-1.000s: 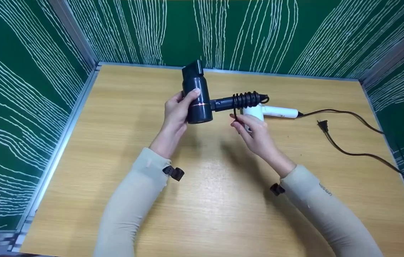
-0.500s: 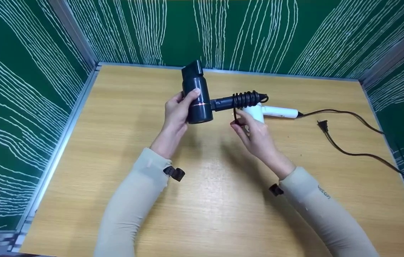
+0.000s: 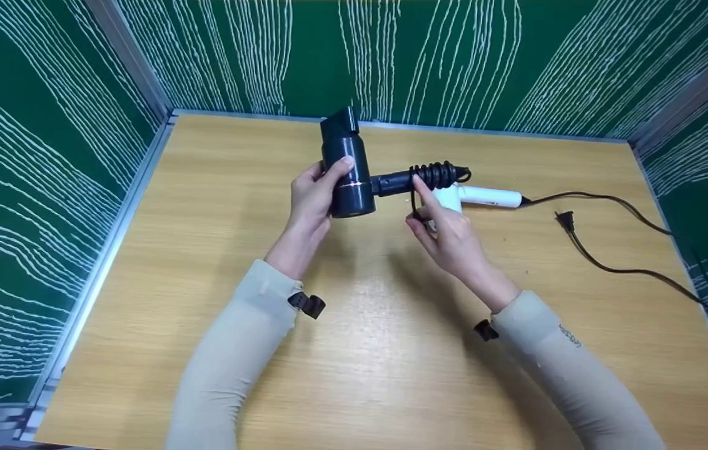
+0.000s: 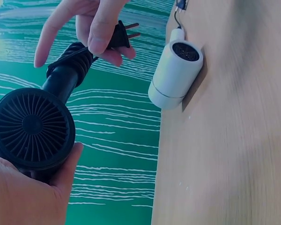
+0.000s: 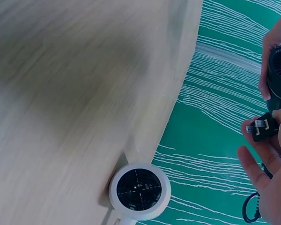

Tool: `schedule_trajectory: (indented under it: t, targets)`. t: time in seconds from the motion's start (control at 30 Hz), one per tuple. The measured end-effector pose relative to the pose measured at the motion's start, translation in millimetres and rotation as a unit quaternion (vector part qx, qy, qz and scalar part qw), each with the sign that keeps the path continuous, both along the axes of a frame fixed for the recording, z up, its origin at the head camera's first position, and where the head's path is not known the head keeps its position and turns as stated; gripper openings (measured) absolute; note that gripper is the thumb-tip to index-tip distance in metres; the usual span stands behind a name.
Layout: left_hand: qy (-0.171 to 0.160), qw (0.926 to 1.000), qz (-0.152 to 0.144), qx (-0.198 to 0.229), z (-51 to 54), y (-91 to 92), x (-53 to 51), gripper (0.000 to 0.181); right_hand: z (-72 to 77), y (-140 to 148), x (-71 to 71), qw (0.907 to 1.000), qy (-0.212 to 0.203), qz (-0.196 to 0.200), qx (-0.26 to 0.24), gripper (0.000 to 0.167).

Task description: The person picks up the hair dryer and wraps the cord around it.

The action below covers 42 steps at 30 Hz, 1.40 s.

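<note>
**A:** ok, you were in the room, which step was that? Clock centred mid-table pls

**B:** Cord handling, if you ask me. The black hair dryer [image 3: 354, 199] was up off the table [image 3: 360, 350] around 12, nozzle [image 3: 341, 122] towards 12, handle [image 3: 394, 182] towards 3. Its coiled cord [image 3: 435, 175] sat round the handle's outer end, about 2 o'clock.

**A:** And the hands?

**B:** Left hand [image 3: 311, 203], at 10, was wrapped round the dryer's barrel. Right hand [image 3: 454, 237], roughly 3, had the plug [image 4: 119, 38] pinched, prongs poking out, index finger stretched towards the handle. Couldn't tell if that fingertip touched anything.

**A:** Winding or unwinding?

**B:** Honestly couldn't say. One strand ran from the coil's inner end to the plug, so either fit.

**A:** What did the next move call for, then?

**B:** I reckon a steady left hold, plus the plug going round the handle one way or the other without the loops slipping. Tight spot though: the white hair dryer [image 3: 490, 195] lay at half past two, close by the right hand, its own cord [image 3: 635, 270] trailing off past 3.
</note>
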<state>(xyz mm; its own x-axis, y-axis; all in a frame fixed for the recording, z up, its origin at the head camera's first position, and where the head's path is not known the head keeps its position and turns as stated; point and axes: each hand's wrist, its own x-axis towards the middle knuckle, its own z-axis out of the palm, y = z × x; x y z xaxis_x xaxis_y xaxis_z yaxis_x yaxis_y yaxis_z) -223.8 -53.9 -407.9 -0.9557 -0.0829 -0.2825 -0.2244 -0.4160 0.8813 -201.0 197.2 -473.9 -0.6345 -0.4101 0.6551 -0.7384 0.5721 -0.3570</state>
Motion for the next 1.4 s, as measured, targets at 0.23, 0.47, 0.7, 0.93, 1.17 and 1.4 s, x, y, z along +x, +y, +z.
schedule_trajectory:
  t: [0.23, 0.47, 0.7, 0.93, 1.17, 1.4]
  targets:
    - [-0.003, 1.0, 0.002, 0.0, 0.2, 0.4, 0.2, 0.06, 5.2, 2.2, -1.8, 0.9993, 0.001, -0.005, 0.037, 0.078]
    - [-0.014, 0.9999, 0.004, -0.002, 0.8, 1.0, 0.9, 0.063, 11.9, 3.5, 0.5, 0.9981, 0.021, -0.036, 0.045, 0.074]
    - [-0.008, 0.9999, 0.001, -0.008, 0.3, 3.6, 1.4, 0.063, 16.3, 3.8, -3.5, 0.9914, 0.095, -0.072, 0.054, 0.065]
    - [-0.019, 0.9998, 0.007, -0.002, 1.2, 8.7, 1.2, 0.064, 18.8, 2.2, -11.3, 0.9906, 0.109, -0.062, 0.055, 0.062]
    - [-0.029, 0.9994, 0.018, 0.006, 2.3, 14.7, 2.1, 0.065, 13.7, -0.8, -22.2, 0.9898, 0.124, -0.053, 0.045, 0.059]
    - [-0.046, 0.9983, 0.03, 0.02, -1.6, 19.3, 2.0, 0.062, 13.3, -0.7, -32.7, 0.9863, 0.144, -0.067, 0.046, 0.041]
